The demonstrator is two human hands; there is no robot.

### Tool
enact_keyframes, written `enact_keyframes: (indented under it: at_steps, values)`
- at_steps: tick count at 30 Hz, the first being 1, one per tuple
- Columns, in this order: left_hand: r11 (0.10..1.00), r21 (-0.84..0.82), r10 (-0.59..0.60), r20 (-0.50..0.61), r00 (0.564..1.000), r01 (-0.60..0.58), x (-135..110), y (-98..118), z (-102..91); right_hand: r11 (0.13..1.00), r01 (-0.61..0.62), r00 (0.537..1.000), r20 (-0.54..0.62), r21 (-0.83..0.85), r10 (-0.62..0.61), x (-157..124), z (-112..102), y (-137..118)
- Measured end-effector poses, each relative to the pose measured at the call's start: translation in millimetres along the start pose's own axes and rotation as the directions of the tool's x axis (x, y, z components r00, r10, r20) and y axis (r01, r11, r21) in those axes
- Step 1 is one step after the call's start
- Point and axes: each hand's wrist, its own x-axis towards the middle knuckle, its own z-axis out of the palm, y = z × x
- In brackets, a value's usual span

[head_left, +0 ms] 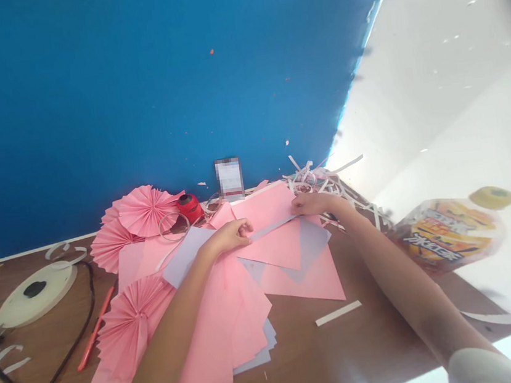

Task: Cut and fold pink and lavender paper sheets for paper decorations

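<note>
Both hands are at a pink paper sheet (269, 207) with a narrow lavender strip along its near edge. My left hand (232, 236) pinches the left end of that edge, fingers curled. At the right end, my right hand (307, 204) grips the sheet between thumb and fingers. More pink paper (311, 284) and a lavender sheet (316, 249) lie beneath it. A pleated pink paper fan (134, 318) rests beside my left forearm, and another fan (150, 210) leans near the wall.
A red round object (190, 207) and a phone-like device (230, 179) stand by the blue wall. White paper shreds (312, 178) pile behind my right hand. Left are a red pen (96, 329), a pale disc (38, 296) and a black cable (77, 350). A printed bag (451, 232) lies right.
</note>
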Motion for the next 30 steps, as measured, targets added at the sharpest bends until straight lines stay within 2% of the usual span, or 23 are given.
enact_keyframes:
  at_steps: [6, 12, 14, 16, 18, 25, 28, 30]
  values:
    - [0.997, 0.071, -0.026, -0.013, 1.000, 0.027, -4, 10, 0.8, 0.992, 0.123, 0.992, -0.028, 0.025, -0.122, 13, 12, 13]
    - [0.993, 0.118, -0.017, -0.025, 1.000, 0.020, -6, 16, 0.5, 0.990, 0.013, 0.974, -0.223, -0.142, -0.045, 4, 1, -1]
    - [0.995, 0.104, 0.007, -0.024, 1.000, -0.004, -4, 14, -0.3, 0.984, 0.074, 0.963, -0.246, -0.161, -0.113, 3, -1, -7]
    - [0.997, 0.080, 0.017, -0.021, 1.000, -0.015, -2, 10, -0.8, 0.967, 0.179, 0.950, -0.225, -0.179, -0.217, 4, 1, -12]
    - [0.998, 0.061, 0.010, -0.025, 1.000, -0.009, -1, 8, -0.6, 0.952, 0.228, 0.944, -0.193, -0.206, -0.268, 6, 4, -13]
    - [0.993, 0.116, -0.010, -0.079, 0.997, 0.019, -1, 14, 1.7, 0.957, 0.228, 0.957, -0.140, -0.179, -0.254, 8, 9, -5]
    - [0.978, 0.206, -0.012, -0.145, 0.989, 0.042, -3, 21, 4.8, 0.953, 0.258, 0.952, -0.125, -0.156, -0.278, 9, 7, -5]
    - [0.957, 0.291, 0.042, -0.207, 0.977, 0.020, -4, 26, 8.6, 0.945, 0.286, 0.944, -0.125, -0.160, -0.306, 10, 6, -6]
